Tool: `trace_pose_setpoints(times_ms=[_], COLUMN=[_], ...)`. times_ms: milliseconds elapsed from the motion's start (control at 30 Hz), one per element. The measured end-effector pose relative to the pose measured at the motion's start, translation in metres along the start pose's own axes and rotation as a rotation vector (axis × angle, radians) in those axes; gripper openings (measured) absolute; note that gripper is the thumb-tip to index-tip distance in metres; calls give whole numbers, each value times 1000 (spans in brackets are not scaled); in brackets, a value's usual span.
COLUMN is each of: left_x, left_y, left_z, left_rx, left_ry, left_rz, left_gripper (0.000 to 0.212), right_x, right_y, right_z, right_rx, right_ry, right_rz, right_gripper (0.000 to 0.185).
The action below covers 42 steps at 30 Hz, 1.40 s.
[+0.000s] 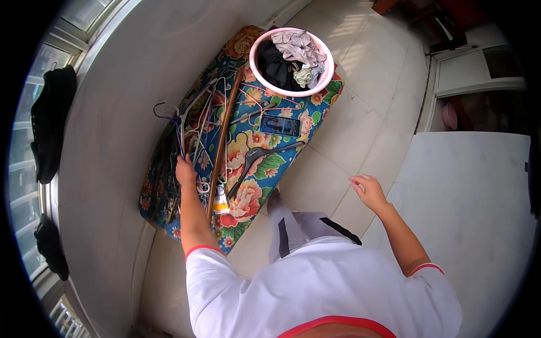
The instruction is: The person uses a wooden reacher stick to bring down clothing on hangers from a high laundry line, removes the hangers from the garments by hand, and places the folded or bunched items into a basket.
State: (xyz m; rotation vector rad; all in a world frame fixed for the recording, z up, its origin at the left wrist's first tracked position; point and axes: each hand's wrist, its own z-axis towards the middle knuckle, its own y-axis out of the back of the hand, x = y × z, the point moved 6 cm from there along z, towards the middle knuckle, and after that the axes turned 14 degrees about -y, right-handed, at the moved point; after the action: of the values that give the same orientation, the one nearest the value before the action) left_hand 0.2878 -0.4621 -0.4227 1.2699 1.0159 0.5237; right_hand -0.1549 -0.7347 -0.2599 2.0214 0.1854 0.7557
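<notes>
My left hand (pixel 186 171) grips the end of a bundle of clothes hangers (pixel 182 131), at least one purple and one pale. More wire and plastic hangers (pixel 207 122) lie tangled around it on a table covered with a blue floral cloth (pixel 270 167). My right hand (pixel 368 191) hangs in the air over the floor, holding nothing, its thumb and fingers slightly apart. A dark grey hanger (pixel 253 157) rests alone nearer my legs. Beyond it are a pink hanger (pixel 263 105) and a smartphone (pixel 280 126) with a lit screen.
A pink basin (pixel 252 63) of crumpled clothes (pixel 298 46) stands at the table's far end. A long brown wooden strip (pixel 227 126) crosses the hangers. Two black shoes (pixel 53 122) (pixel 50 247) sit on the window ledge at left. At right is a white panel (pixel 460 219).
</notes>
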Motion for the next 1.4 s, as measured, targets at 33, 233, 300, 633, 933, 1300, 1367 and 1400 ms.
trace_pose_setpoints(times_ms=[33, 233, 300, 633, 933, 1300, 1367, 1400], left_x=[9, 19, 6, -46, -157, -186, -183, -181], left_y=[-3, -8, 4, 23, -4, 15, 12, 12], left_z=[2, 2, 2, -95, -142, -130, -134, -137], left_rx=[44, -140, -119, -276, -275, -457, -468, -471], left_ry=[19, -242, -209, 103, 343, 339, 355, 363], left_rz=[46, 274, 147, -836, -1104, -1164, -1151, -1146], left_gripper=[32, 34, 33, 20, 21, 24, 23, 23], right_x=[8, 43, 48, 70, 125, 162, 155, 152], right_y=[-2, -13, -13, -34, 25, 141, 112, 102], right_z=[18, 142, 200, 423, 396, 355, 362, 361], right_rx=[15, -28, -79, -332, 167, 299, 454, 476], right_ry=[22, 32, -13, -339, 24, 381, 347, 289], right_rz=[2, 91, 170, -280, 1241, 1251, 1264, 1229], right_gripper=[14, 22, 29, 56, 27, 17, 25, 26])
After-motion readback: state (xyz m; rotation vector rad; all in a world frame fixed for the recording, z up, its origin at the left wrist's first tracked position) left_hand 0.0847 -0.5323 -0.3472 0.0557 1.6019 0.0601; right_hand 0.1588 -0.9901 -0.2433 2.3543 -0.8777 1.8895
